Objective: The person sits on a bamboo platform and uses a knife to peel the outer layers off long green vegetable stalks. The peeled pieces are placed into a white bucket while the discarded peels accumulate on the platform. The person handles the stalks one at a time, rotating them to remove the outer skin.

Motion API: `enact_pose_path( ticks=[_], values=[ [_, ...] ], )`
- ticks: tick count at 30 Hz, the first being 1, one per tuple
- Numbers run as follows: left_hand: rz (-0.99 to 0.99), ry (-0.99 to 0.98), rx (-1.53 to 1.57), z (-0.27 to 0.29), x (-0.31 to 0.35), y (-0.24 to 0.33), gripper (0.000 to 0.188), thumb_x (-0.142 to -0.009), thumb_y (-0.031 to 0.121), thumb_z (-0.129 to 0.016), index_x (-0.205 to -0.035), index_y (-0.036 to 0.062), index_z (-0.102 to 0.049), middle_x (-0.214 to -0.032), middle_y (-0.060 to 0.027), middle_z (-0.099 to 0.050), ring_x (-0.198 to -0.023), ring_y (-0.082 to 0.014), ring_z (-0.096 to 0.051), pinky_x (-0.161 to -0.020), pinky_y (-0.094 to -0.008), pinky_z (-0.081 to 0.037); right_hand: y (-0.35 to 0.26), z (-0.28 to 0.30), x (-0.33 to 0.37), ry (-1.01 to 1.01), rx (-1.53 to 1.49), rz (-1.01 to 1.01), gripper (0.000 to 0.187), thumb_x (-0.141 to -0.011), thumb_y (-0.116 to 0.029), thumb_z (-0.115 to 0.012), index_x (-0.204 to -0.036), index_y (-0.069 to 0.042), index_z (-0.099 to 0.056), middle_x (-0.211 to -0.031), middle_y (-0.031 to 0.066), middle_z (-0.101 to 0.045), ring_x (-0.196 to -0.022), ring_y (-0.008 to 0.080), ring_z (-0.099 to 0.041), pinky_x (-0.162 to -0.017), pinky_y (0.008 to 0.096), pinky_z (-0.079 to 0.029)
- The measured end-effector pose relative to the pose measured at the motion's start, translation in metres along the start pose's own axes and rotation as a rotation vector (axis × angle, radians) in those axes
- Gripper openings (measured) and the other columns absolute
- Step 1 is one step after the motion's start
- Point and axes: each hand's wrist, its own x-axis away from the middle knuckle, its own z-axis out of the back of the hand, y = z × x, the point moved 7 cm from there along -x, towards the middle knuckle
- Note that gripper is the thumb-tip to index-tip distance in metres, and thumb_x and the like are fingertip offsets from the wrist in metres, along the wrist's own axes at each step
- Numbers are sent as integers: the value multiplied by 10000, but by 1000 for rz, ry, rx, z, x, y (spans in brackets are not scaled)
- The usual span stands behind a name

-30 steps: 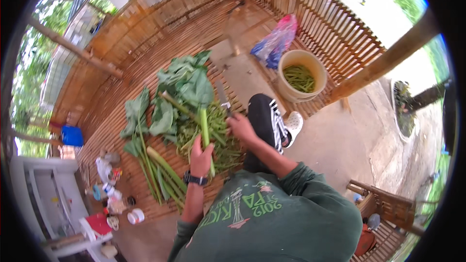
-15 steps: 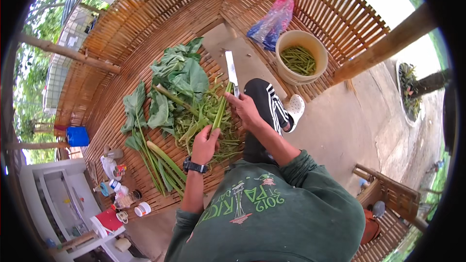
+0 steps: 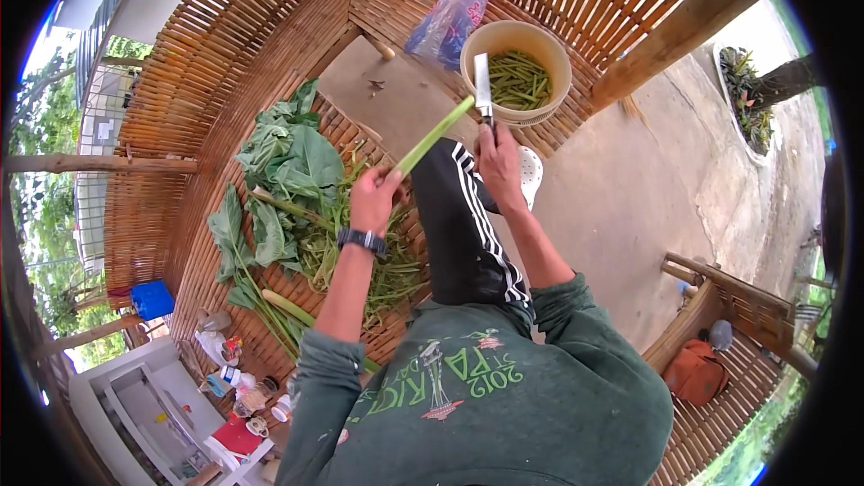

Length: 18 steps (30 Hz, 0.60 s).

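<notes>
My left hand (image 3: 373,199), a watch on its wrist, is closed round the lower end of a green stalk (image 3: 436,137). The stalk slants up to the right, its tip close to the knife blade. In my right hand (image 3: 500,165) is a knife (image 3: 483,83) by its dark handle, blade pointing up and overlapping the near rim of a cream bucket (image 3: 560,90). Cut green stalk pieces (image 3: 520,81) lie in the bucket. Left of my knee, large green leaves (image 3: 306,162) and a heap of stringy peelings (image 3: 335,256) rest on the bamboo platform (image 3: 203,243).
A pink and blue plastic bag (image 3: 453,13) lies beside the bucket. More long stalks (image 3: 283,310) lie near my left forearm. Jars and bottles (image 3: 243,387) stand at the lower left, near a blue container (image 3: 152,301). An orange bag (image 3: 697,373) sits on a bench at right.
Both hands have moved away from the peelings toward the bucket. The knife and stalk now reach the bucket's near side. The view has shifted too.
</notes>
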Motion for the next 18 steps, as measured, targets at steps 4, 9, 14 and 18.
enact_pose_path(
  ticks=[4,9,14,18],
  values=[
    [-96,-44,-26,-63,-75,34,203,-1006,82,-649,-1147,-62,-624,-880,-114,-729,-683,-157,-688,-636,-313,-594,-91,51,2,283,320,415,221,-1107,-191,-490,-1180,9,-552,-766,105,-620,-663,161,-624,-591,362,-479],
    [-184,-90,-180,-132,-133,78,221,-1003,90,-652,-1155,-69,-625,-927,-131,-750,-698,-156,-689,-656,-320,-611,-165,89,21,406,-182,809,168,-1112,-151,-501,-1199,-7,-509,-774,71,-600,-648,85,-567,-543,311,-432],
    [-326,-48,-457,-180,-166,89,259,-983,134,-695,-1155,-58,-678,-934,-118,-763,-752,-148,-699,-723,-309,-592,37,76,-103,95,662,123,340,-1082,-303,-486,-1242,-5,-529,-947,344,-685,-870,555,-657,-773,646,-498],
    [-447,39,-636,-196,-207,78,267,-956,144,-729,-1148,-41,-727,-987,-141,-778,-874,-187,-755,-814,-330,-584,121,77,-61,116,635,-24,360,-1086,-309,-474,-1189,29,-542,-927,373,-672,-934,575,-639,-842,649,-469]
  ],
)
